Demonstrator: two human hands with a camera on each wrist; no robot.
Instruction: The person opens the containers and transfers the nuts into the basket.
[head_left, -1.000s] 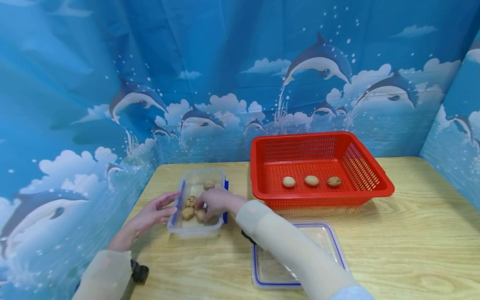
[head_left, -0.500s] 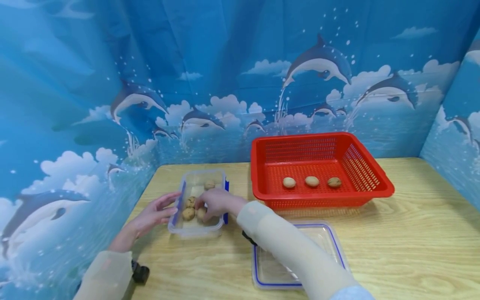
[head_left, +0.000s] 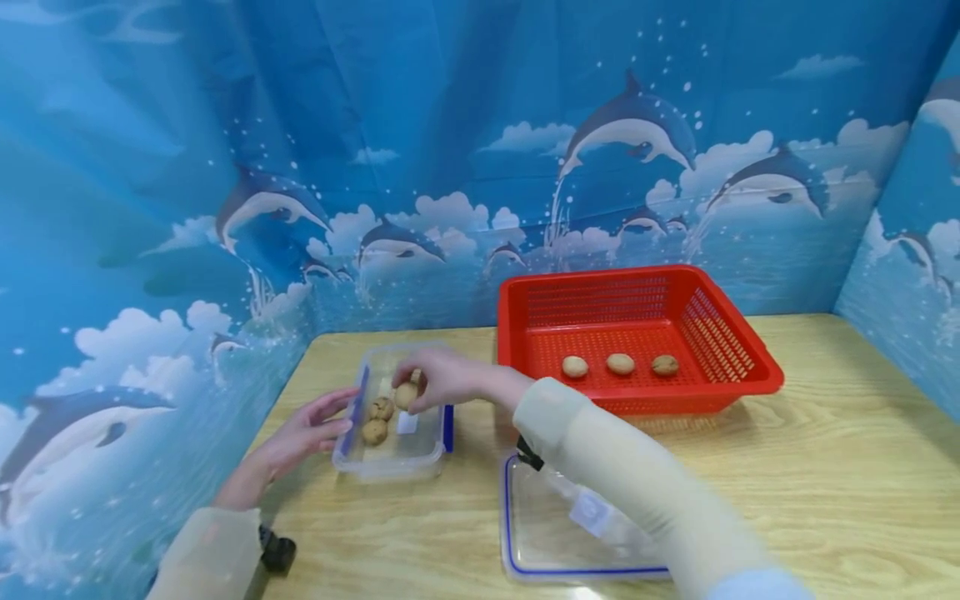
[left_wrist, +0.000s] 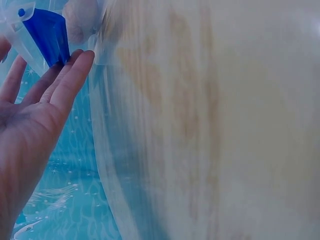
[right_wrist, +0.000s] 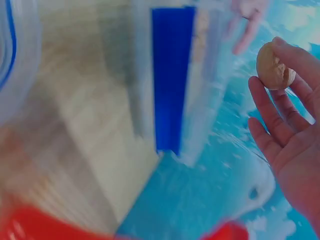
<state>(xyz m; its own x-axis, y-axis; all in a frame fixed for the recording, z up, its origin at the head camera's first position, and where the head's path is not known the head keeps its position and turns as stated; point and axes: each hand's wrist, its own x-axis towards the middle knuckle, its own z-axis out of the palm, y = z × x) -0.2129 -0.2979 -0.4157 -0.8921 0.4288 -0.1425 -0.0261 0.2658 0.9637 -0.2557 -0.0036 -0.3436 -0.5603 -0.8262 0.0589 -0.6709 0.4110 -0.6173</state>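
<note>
Over the clear box (head_left: 390, 469), our right hand (head_left: 447, 377) pinches a walnut (head_left: 407, 396) in its fingers; our left hand (head_left: 303, 429), fingers straight, touches the box's left side. Two walnuts (head_left: 375, 432) show inside, three walnuts (head_left: 620, 363) in the red basket (head_left: 675, 402) right of the box; we judge the work half-done.

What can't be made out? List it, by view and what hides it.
Head view: part of the interior of the box, behind the right hand.
Head view: right part of the lid, behind the right sleeve.
Right wrist view: most of the red basket, cut off by the bottom edge.
Left wrist view: grain of the tabletop, blurred.
</note>
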